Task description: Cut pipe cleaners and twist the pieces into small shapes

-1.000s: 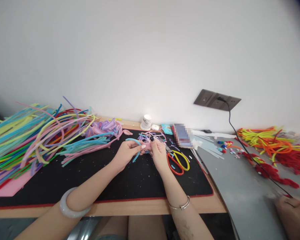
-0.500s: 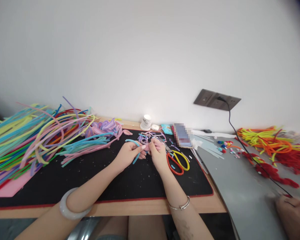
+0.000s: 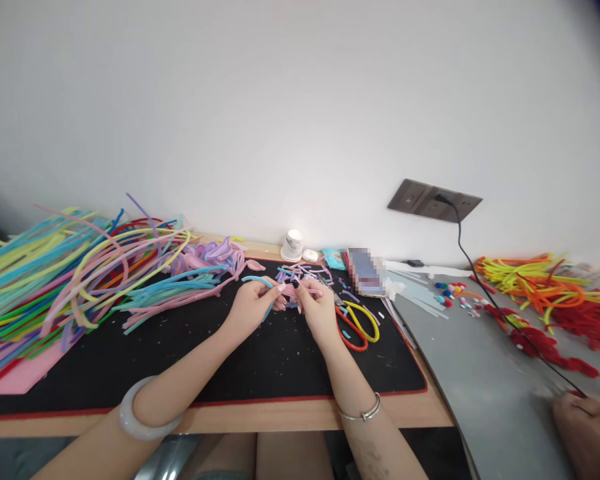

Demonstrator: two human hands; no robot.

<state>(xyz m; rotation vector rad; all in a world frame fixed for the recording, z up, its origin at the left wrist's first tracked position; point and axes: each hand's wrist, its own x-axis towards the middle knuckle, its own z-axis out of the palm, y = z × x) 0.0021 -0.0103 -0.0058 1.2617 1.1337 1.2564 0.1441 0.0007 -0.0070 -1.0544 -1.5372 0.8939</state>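
Note:
Over the black mat (image 3: 190, 367), my left hand (image 3: 253, 308) is closed in a pinch, with a curved light-blue pipe cleaner (image 3: 254, 279) running through its fingers. A short pink pipe cleaner piece (image 3: 289, 291) spans the small gap between both hands. My right hand (image 3: 317, 308) pinches that pink piece, and a pink end sticks out past its fingers. How the blue and pink pieces meet is hidden by the fingers. Scissors with red and yellow handles (image 3: 378, 327) lie just right of my right hand. Cut pipe cleaner bits (image 3: 305, 269) are scattered behind the hands.
Bundles of coloured pipe cleaners (image 3: 80, 267) spread on the left. A paper cup (image 3: 293, 244), a white case (image 3: 310, 255) and a phone (image 3: 365, 270) stand behind. On the grey table to the right are pom-poms (image 3: 447, 291), red and orange pipe cleaners (image 3: 555, 293), a cable (image 3: 500, 303) and another person's hand (image 3: 583, 427).
My hands have drawn slightly apart, the left one shifting left with the blue pipe cleaner. More of the pink piece shows between and beyond the fingers.

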